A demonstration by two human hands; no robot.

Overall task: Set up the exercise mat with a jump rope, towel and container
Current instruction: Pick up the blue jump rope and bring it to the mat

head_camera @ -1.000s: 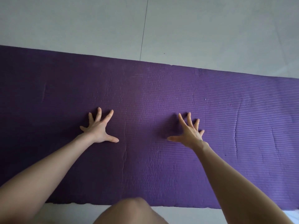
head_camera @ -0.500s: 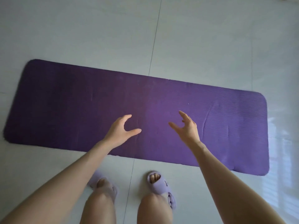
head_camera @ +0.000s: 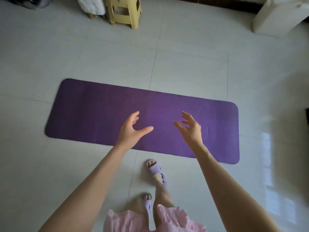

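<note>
Head view: we see the tiled floor (head_camera: 184,61), then the purple exercise mat (head_camera: 93,114) lying flat on it; above the mat, our left hand (head_camera: 132,129) and right hand (head_camera: 192,129) hover, fingers spread, empty.

Bare forearms without sleeves, pink crinkled garment (head_camera: 133,220) at the waist, lilac open-toed slide sandals (head_camera: 157,171) on both feet, toes showing
</note>
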